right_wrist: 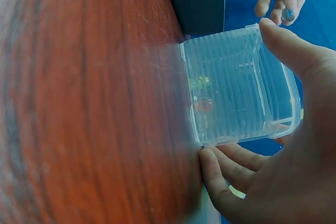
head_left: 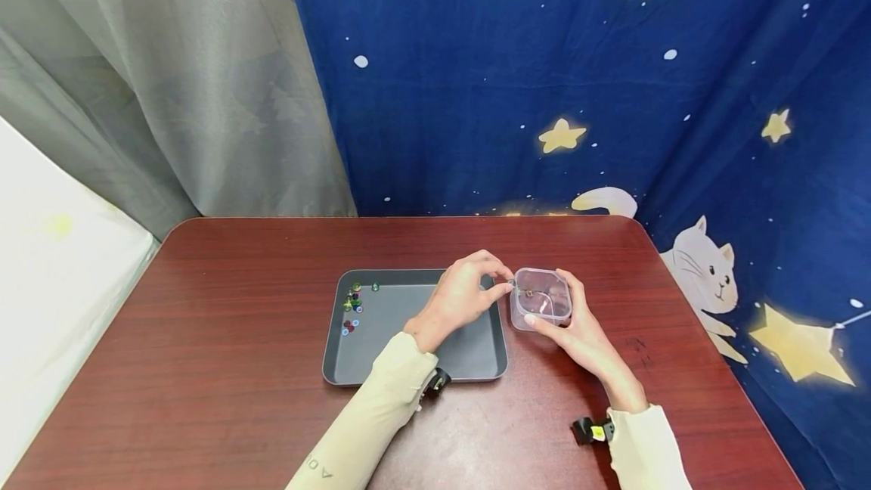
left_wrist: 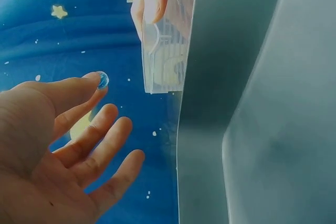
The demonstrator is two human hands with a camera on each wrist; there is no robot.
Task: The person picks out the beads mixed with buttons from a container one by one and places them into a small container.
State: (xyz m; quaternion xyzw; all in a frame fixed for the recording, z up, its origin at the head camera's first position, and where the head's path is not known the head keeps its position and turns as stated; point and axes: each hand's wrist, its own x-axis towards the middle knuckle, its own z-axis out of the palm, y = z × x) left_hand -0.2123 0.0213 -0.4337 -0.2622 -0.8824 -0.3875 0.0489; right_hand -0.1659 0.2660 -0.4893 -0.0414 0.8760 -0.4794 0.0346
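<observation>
Between thumb and index finger, my left hand (head_left: 459, 293) pinches a small clear-and-blue glass marble (left_wrist: 103, 80). The other left fingers are spread in the left wrist view. This hand reaches over the right side of the grey tray (head_left: 401, 331), its fingertips close to the rim of a clear plastic box (head_left: 542, 316). My right hand (head_left: 578, 324) grips that box from its right side, thumb on the near rim. Inside the box, small green and red pieces (right_wrist: 203, 105) show through the ribbed wall.
Several small coloured glass pieces (head_left: 352, 302) lie along the tray's left side, and a green one (head_left: 375, 286) sits a little apart. The tray and box are on a dark red wooden table (head_left: 238, 339). A blue star-patterned curtain (head_left: 476, 97) hangs behind it.
</observation>
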